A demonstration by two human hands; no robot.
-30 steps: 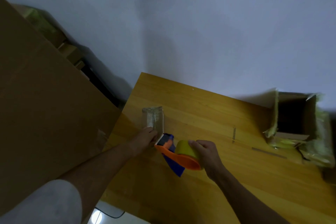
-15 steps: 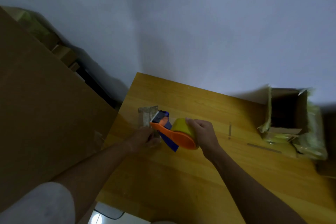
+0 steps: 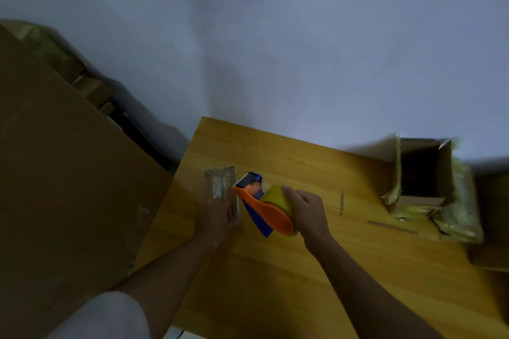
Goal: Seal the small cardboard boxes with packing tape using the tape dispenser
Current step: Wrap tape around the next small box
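A big sheet of cardboard (image 3: 68,187) stands at your left and fills that side of the view, its edge close against the left edge of the wooden table (image 3: 275,270). Behind it, cartons (image 3: 91,91) are stacked by the wall (image 3: 275,36), dim and hard to make out. The table's far edge runs along the wall; its near left corner lies under your left forearm.

At the far right of the table sits an open cardboard box (image 3: 421,173), flaps up, dark inside, with loose yellowish tape or wrapping (image 3: 460,215) bunched at its right and front. Two short strips of tape (image 3: 392,227) lie stuck on the wood between that box and your right hand. Bare table lies between these, and more toward you.

The small cardboard box (image 3: 221,186) is near the table's left edge, well apart from the open box. Your left hand (image 3: 217,221) rests on its near end, fingers curled over it and holding it down. Your right hand (image 3: 305,215) grips the tape dispenser (image 3: 264,208) around its yellow tape roll (image 3: 276,197), fingers wrapped over the top. The dispenser's orange body angles toward the small box, its head just beside the box's right side; whether it touches cannot be told.
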